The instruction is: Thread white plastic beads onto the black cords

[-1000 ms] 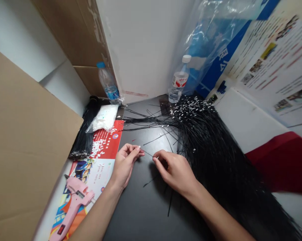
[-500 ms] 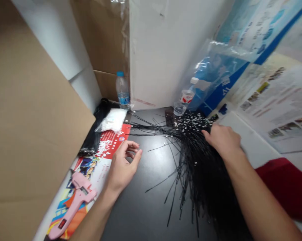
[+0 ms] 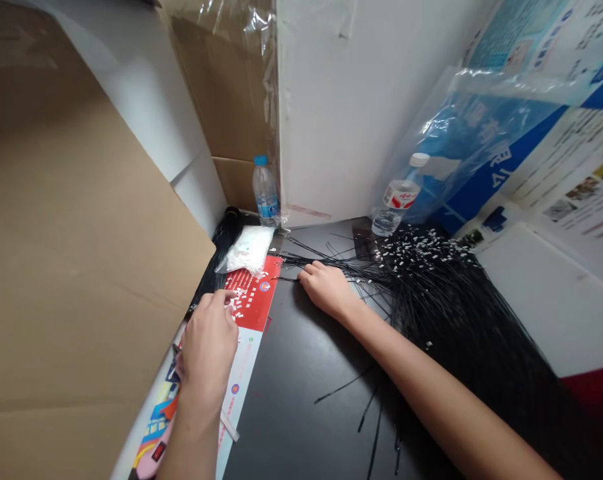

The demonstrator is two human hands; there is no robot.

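My right hand [image 3: 326,288] is closed over the thin black wires that stretch left across the dark table. It pinches a black wire [image 3: 285,279], whose free end points toward the red printed sheet [image 3: 255,313]. Small white pieces [image 3: 238,308] lie scattered on that sheet. Just over them is my left hand [image 3: 209,340], fingers curled and a gap showing between thumb and forefinger. A large bundle of black wires [image 3: 461,333] with white tips covers the table's right side. A clear bag of white pieces [image 3: 251,248] rests behind the left hand.
Two plastic bottles, one blue-capped [image 3: 266,197] and one white-capped [image 3: 396,203], stand at the back. A pink glue gun [image 3: 149,460] lies partly hidden beneath my left forearm. A big cardboard sheet [image 3: 91,267] rises on the left; a white panel [image 3: 341,120] stands behind.
My right hand has left the wire bundle and moved left, now pinching a wire. The left hand has shifted left onto the white pieces. The camera view has turned slightly.
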